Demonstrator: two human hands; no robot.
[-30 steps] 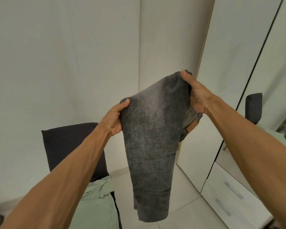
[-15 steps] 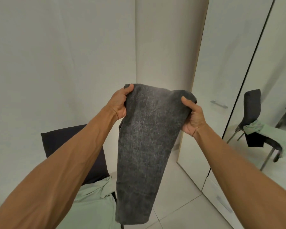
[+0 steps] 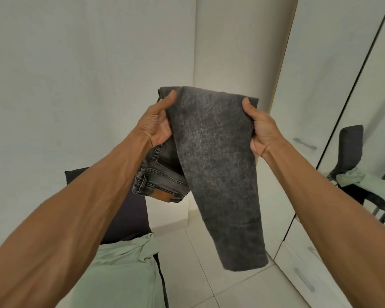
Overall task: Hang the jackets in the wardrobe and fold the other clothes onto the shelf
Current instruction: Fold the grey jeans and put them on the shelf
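A pair of dark grey washed jeans hangs folded in the air in front of me. My left hand grips the fold's left upper corner, thumb on top. My right hand grips the right upper corner. The legs hang down to the right, and the waistband with a brown patch droops behind at the lower left. A pale green garment lies on the seat of a dark chair below my left arm. The white wardrobe stands closed at the right.
A mirrored door at the far right reflects the chair and the green garment. White drawers with handles sit low on the right. Pale floor tiles lie below, and a white wall stands behind.
Both hands have risen and levelled out with the jeans. The fold's top edge now lies flat between them, and the waistband has swung out at the lower left.
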